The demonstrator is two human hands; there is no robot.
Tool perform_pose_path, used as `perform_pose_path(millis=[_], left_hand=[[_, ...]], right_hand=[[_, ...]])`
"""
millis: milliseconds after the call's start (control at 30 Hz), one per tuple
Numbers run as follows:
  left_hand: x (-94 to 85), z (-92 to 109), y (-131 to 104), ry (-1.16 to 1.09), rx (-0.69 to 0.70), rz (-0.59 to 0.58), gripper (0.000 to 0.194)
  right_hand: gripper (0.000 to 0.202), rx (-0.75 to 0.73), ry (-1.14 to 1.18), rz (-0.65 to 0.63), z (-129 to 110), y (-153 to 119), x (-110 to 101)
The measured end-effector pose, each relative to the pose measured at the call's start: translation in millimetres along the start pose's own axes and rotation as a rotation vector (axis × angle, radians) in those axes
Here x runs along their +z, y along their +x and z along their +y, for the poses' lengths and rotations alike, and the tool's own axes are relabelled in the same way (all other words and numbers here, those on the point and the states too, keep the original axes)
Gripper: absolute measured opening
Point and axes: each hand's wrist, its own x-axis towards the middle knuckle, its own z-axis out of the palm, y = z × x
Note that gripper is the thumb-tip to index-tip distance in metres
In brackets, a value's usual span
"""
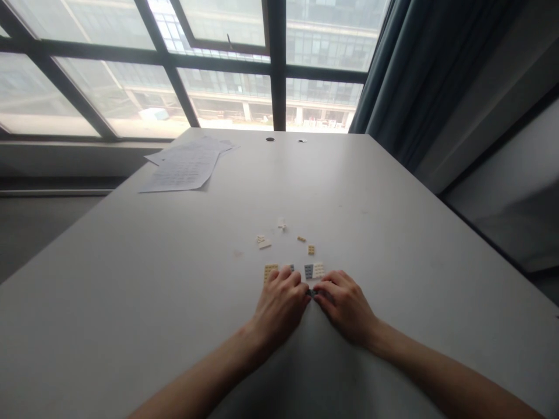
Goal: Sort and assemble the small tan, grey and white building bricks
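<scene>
My left hand (283,299) and my right hand (345,302) meet near the front of the white table, pinching a small dark grey toy brick piece (311,293) between their fingertips. Just beyond my right fingers lies a grey studded plate (308,271) against a cream studded plate (319,270). A tan studded plate (271,270) sticks out past my left knuckles, partly hidden. Beside it, another grey piece (292,267) is mostly covered by that hand. The underside of the held piece is out of sight.
Farther out lie a tan square brick (311,249), a narrow tan piece (301,238) and small white pieces (263,242), with another white cluster (282,225) behind. Paper sheets (183,169) rest at the far left of the table (131,279). Windows and a dark curtain (402,75) stand beyond.
</scene>
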Motion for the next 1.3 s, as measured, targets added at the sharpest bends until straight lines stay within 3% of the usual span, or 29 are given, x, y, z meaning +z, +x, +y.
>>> perform_pose_path(millis=[400,533,633,767,867,967,1067,1300], left_hand=[[-0.6,-1,1,-0.015,-0.011,0.006,0.013],[-8.2,-4,-1,-0.032,-0.018,0.066,0.011],[-20.3,-21,-4,-0.044,-0.04,0.187,0.014],[-29.4,-68,-11,-0.036,-0.13,0.417,0.021],[-23.2,-106,-18,-0.081,-0.256,0.547,0.023],[-12.0,-130,-24,-0.146,-0.377,0.595,0.024],[-4.9,-138,-28,-0.191,-0.436,0.599,0.025],[-5.6,-133,-27,-0.146,-0.374,0.568,0.023]], right_hand=[[0.013,-0.023,-0.023,0.025,-1,1,4],[0.017,-0.041,0.013,0.063,2,0,1],[0.018,-0.017,0.045,0.095,11,10,-8],[0.019,0.084,0.08,0.071,29,44,-23],[0.023,0.131,0.109,0.018,36,72,-23],[0.024,0.136,0.093,-0.042,36,90,-17],[0.017,0.105,0.038,-0.072,34,94,-11],[0.013,0.011,0.005,-0.021,40,89,-6]])
